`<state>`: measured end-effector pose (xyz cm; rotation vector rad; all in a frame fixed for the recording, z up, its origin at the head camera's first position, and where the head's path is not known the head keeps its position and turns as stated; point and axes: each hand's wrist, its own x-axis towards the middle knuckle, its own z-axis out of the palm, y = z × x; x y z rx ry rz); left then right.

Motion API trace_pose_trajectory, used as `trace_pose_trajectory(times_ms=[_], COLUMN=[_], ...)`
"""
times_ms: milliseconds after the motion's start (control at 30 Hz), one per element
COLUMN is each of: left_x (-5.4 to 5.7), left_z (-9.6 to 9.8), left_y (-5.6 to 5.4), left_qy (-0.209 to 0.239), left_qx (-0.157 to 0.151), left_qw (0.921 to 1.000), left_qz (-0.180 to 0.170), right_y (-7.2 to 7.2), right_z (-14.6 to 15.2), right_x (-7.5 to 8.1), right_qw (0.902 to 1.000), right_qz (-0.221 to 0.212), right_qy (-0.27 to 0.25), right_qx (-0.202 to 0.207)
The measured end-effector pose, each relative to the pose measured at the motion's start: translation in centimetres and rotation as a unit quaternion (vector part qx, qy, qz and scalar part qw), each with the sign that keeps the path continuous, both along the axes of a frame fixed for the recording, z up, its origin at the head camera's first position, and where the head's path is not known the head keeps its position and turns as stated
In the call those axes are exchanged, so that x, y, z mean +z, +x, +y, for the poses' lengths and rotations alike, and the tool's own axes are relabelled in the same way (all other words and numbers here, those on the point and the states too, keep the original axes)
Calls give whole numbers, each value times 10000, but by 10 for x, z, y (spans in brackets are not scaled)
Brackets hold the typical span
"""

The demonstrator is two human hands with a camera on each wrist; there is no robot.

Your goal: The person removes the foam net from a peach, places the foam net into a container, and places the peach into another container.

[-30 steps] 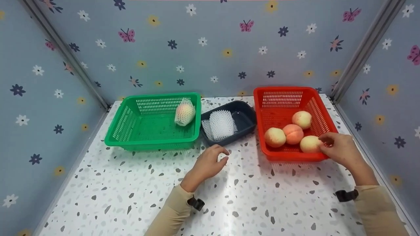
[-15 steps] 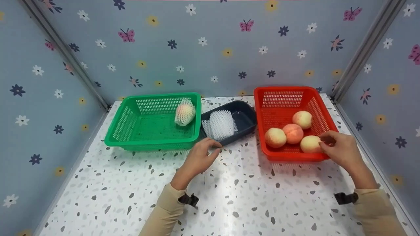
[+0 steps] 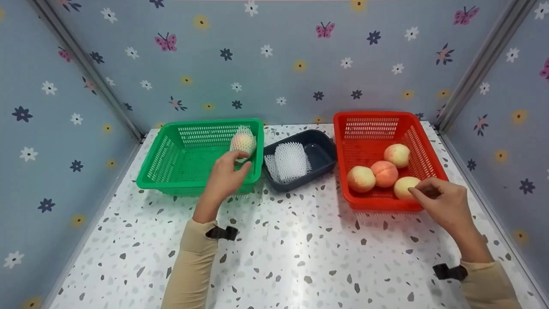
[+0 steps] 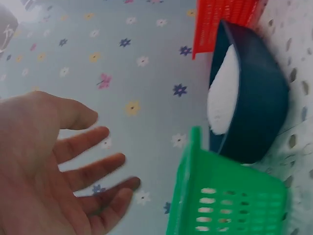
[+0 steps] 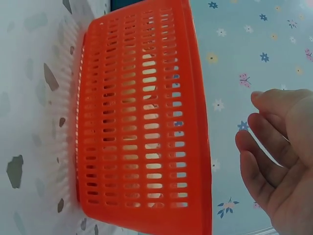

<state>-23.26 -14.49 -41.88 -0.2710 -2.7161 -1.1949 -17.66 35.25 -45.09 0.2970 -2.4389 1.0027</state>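
Observation:
My left hand [image 3: 226, 174] is over the front right part of the green basket [image 3: 171, 185], fingers relaxed and apart, holding nothing. Just beyond its fingertips lies a peach in a white foam net [image 3: 243, 141]. In the left wrist view the left hand [image 4: 73, 161] hovers above the rim with its fingers spread. My right hand [image 3: 446, 199] hangs over the front right corner of the red basket [image 3: 381, 205], its fingertips overlapping a pale peach [image 3: 404, 188]. From the right wrist view, the right hand [image 5: 279, 156] is above the rim with bent fingers and nothing between them.
Between the baskets stands a dark blue tray [image 3: 321, 150] with white foam nets [image 3: 291, 161] in it. Further peaches, among them a pinker one [image 3: 384, 174], lie in the red basket. Patterned walls [image 3: 283, 51] close off the back and sides of the speckled table [image 3: 274, 257].
My left hand has moved left and forward, from in front of the blue tray to over the green basket. The right hand has shifted slightly at the red basket's corner. The peaches stay put.

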Motion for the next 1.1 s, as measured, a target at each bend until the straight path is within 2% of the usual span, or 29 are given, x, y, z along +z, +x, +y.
trace_pose_trajectory(times_ms=[167, 333, 500, 633, 700, 833, 933, 967, 1100], left_x=[12, 15, 13, 11, 8, 0, -4, -4, -5], left_z=[-8, -13, -18, -21, -21, -22, -24, -25, -22], left_y=[-31, -66, -94, -109, -115, -129, -137, -139, -147], left_qy=[-215, -521, -507, -118, 215, 865, 1165, 1206, 1195], left_qx=[387, 585, 783, 978, 1051, 1225, 1422, 1496, 1703], left_qw=[9978, 9900, 9715, 9540, 9459, 9288, 9200, 9185, 9207], left_qz=[-490, -1172, -2179, -2832, -3062, -3390, -3460, -3455, -3302], right_y=[3, 3, 3, 4, 5, 6, 7, 7, 7], right_z=[-5, -11, -14, -16, -16, -16, -18, -18, -19], right_x=[-6, -15, -21, -22, -23, -25, -26, -27, -29], right_qw=[9997, 9981, 9973, 9972, 9968, 9958, 9948, 9945, 9947], right_qz=[161, 289, 253, 180, 219, 348, 415, 423, 353], right_qy=[-144, -172, -175, -272, -281, -286, -341, -374, -408], right_qx=[144, 511, 663, 671, 714, 794, 864, 885, 878])
